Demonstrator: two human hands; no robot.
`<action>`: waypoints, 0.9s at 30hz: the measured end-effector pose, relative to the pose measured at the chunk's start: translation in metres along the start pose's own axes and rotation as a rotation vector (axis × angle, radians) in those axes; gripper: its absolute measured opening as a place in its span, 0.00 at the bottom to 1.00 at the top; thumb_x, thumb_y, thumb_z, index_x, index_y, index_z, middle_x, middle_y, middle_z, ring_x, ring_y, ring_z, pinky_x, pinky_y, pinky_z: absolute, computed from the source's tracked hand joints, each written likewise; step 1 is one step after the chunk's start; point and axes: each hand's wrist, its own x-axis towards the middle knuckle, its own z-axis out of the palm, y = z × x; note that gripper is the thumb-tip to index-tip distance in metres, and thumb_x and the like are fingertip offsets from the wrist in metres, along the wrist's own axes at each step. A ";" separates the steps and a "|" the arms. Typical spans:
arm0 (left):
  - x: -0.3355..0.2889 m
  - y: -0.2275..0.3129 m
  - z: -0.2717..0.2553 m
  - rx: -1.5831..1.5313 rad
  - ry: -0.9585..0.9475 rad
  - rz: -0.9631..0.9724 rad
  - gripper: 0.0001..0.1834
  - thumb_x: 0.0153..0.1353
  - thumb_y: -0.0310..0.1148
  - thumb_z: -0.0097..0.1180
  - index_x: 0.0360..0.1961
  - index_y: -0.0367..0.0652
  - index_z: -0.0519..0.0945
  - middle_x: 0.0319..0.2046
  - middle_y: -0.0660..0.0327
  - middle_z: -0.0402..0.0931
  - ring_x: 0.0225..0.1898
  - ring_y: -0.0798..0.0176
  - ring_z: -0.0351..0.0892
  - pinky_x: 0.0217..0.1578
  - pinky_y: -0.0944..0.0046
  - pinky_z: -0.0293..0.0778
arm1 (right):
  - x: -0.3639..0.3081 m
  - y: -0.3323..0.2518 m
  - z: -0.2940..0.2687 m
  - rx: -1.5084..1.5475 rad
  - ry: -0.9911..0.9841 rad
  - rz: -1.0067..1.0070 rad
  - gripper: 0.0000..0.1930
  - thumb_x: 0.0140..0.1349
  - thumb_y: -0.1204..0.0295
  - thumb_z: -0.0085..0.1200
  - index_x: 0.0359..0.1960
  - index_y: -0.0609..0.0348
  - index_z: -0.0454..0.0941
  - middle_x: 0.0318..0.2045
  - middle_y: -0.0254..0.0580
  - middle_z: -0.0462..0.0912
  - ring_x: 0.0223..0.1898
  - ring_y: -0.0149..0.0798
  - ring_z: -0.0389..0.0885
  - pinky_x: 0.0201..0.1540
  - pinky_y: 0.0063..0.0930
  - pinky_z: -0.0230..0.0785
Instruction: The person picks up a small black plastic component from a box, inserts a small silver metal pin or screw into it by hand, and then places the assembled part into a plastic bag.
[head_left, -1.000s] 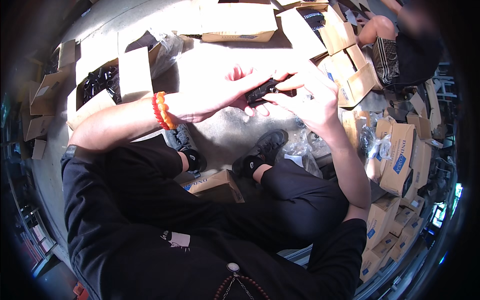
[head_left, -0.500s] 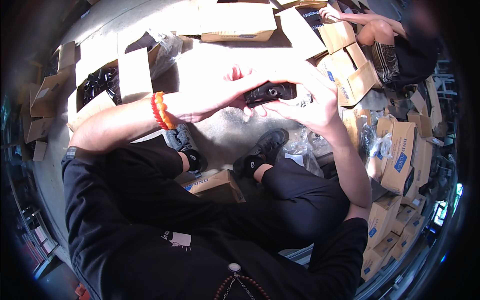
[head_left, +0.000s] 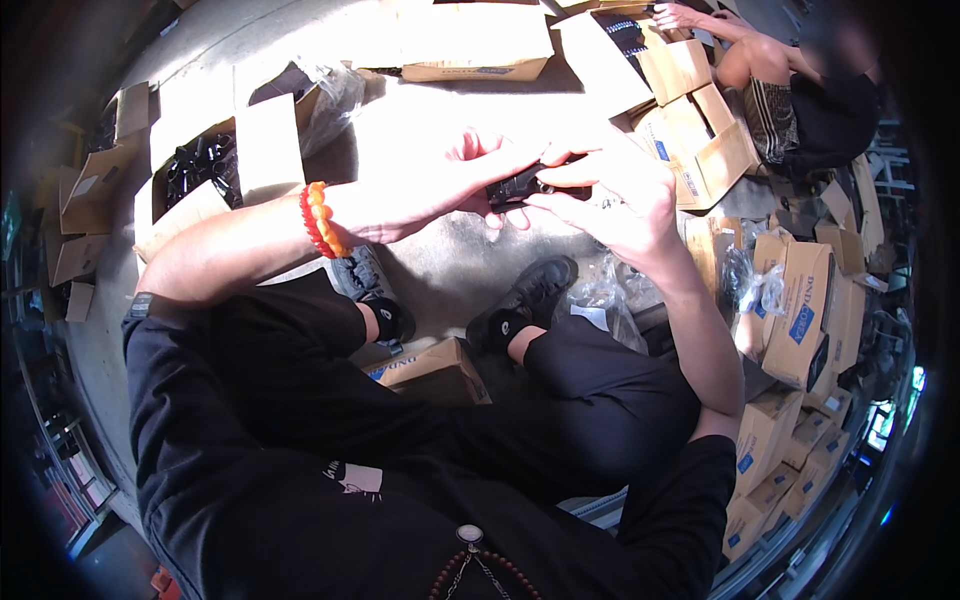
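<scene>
A small, glossy black part [head_left: 513, 188] is held up in front of me between both hands, above the floor. My left hand [head_left: 425, 190], below an orange and red bead bracelet [head_left: 320, 220], grips the part's left end between thumb and fingers. From the other side, my right hand [head_left: 632, 205] pinches its right end, thumb below and fingers above. Those fingers cover much of the part, so its full shape is hidden. Strong sunlight washes out the fingertips.
An open carton of black parts [head_left: 203, 172] stands at left, with clear plastic [head_left: 338, 100] beyond it. Another carton [head_left: 478, 70] lies ahead. At far right a person [head_left: 770, 110] sits by open cartons [head_left: 700, 150]. Stacked cartons [head_left: 797, 315] line my right; a small carton [head_left: 435, 370] sits between my legs.
My right fingers have shifted left across the black part, covering more of it, and the part has turned slightly. The other person's hand has moved a little right and up.
</scene>
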 end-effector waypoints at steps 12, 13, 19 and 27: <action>0.003 -0.011 -0.007 -0.073 0.038 -0.013 0.15 0.69 0.39 0.53 0.50 0.41 0.75 0.38 0.63 0.79 0.34 0.74 0.79 0.35 0.68 0.82 | 0.001 -0.006 -0.004 0.034 -0.001 0.087 0.13 0.43 0.77 0.72 0.31 0.65 0.81 0.35 0.46 0.82 0.39 0.41 0.82 0.42 0.30 0.74; 0.003 -0.013 -0.008 -0.084 0.039 -0.003 0.15 0.69 0.39 0.52 0.50 0.41 0.75 0.38 0.63 0.79 0.34 0.74 0.80 0.35 0.68 0.82 | 0.003 -0.007 -0.005 0.015 -0.015 0.079 0.13 0.43 0.77 0.72 0.31 0.65 0.81 0.35 0.47 0.82 0.39 0.41 0.82 0.41 0.30 0.74; 0.006 -0.019 -0.009 -0.044 0.091 -0.042 0.15 0.69 0.40 0.53 0.49 0.41 0.76 0.40 0.63 0.79 0.36 0.74 0.80 0.35 0.67 0.82 | -0.001 0.001 0.002 0.040 0.019 0.030 0.19 0.40 0.75 0.74 0.36 0.65 0.82 0.34 0.45 0.82 0.36 0.40 0.82 0.39 0.29 0.73; -0.003 0.002 0.009 -0.019 0.116 0.021 0.15 0.67 0.40 0.56 0.48 0.42 0.77 0.36 0.66 0.80 0.34 0.76 0.79 0.33 0.69 0.81 | 0.003 -0.002 -0.001 -0.006 0.026 -0.027 0.18 0.40 0.74 0.74 0.36 0.64 0.83 0.33 0.45 0.83 0.37 0.39 0.82 0.40 0.29 0.72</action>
